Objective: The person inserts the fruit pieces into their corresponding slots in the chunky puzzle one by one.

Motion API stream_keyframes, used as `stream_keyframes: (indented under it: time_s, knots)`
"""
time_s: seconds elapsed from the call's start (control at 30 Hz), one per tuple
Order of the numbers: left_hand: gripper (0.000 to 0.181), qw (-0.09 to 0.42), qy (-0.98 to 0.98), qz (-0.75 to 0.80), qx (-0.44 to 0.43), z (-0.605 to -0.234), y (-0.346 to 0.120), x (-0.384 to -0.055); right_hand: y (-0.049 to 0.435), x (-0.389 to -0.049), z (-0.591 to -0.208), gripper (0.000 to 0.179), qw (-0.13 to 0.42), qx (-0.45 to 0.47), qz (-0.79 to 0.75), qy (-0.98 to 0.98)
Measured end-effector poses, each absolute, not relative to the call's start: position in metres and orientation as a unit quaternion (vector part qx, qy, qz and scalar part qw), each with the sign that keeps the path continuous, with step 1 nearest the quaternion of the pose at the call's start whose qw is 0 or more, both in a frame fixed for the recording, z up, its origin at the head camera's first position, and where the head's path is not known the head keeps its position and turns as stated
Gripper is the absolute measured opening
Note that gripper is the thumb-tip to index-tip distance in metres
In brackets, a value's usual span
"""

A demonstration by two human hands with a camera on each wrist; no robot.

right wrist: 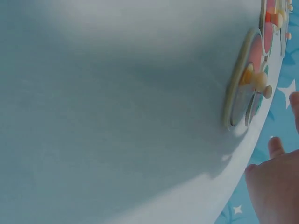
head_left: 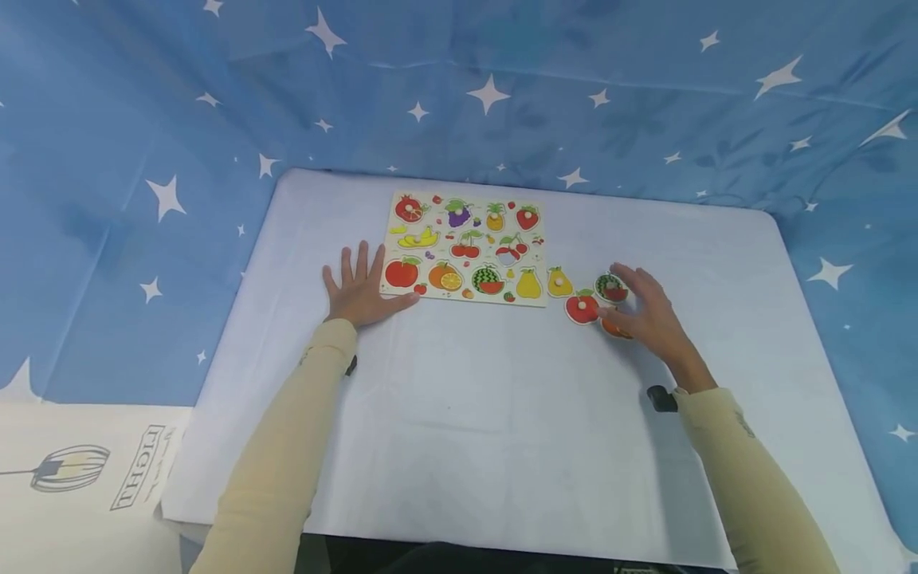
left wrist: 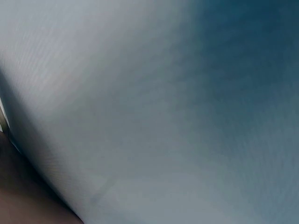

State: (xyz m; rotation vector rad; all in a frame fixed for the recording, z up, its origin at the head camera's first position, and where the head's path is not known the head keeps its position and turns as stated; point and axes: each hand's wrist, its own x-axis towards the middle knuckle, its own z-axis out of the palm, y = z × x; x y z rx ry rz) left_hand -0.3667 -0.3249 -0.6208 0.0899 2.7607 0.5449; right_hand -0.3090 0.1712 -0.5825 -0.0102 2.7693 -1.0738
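Observation:
A fruit puzzle board (head_left: 441, 249) lies on the white table. At its left edge my left hand (head_left: 361, 295) rests flat with fingers spread, the thumb along the lower left corner. Right of the board lie loose knobbed fruit pieces: a pear (head_left: 559, 283), an apple (head_left: 581, 308), a watermelon (head_left: 611, 288) and an orange (head_left: 615, 324). Over the watermelon and orange hovers my right hand (head_left: 654, 319), thumb and fingers apart, partly covering the orange. In the right wrist view its fingers stand off from the nearest piece (right wrist: 240, 95). Blurred cloth fills most of the left wrist view.
Blue star-printed fabric (head_left: 488, 48) hangs behind and beside the table (head_left: 459, 446). A pale sheet printed with a whisk (head_left: 72, 510) is at the lower left. Fruit pictures, including a pear and a watermelon, cover the board.

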Motion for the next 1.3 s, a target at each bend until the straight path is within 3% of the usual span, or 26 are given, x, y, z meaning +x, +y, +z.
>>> stream_keyframes:
  time_s: [0.23,0.43,1.3]
  knots:
    - [0.122,0.161,0.970,0.180,0.027,-0.620,-0.326,-0.365,0.167,-0.306,-0.586,0.071,0.056,-0.024,-0.381,0.923]
    - [0.122,0.168,0.967,0.191,0.024,-0.619,-0.325,-0.364,0.160,-0.308,-0.593,0.057,0.070,-0.034,-0.392,0.917]
    - [0.120,0.180,0.967,0.177,0.023,-0.611,-0.321,-0.364,0.140,-0.322,-0.602,0.044,0.053,-0.002,-0.362,0.931]
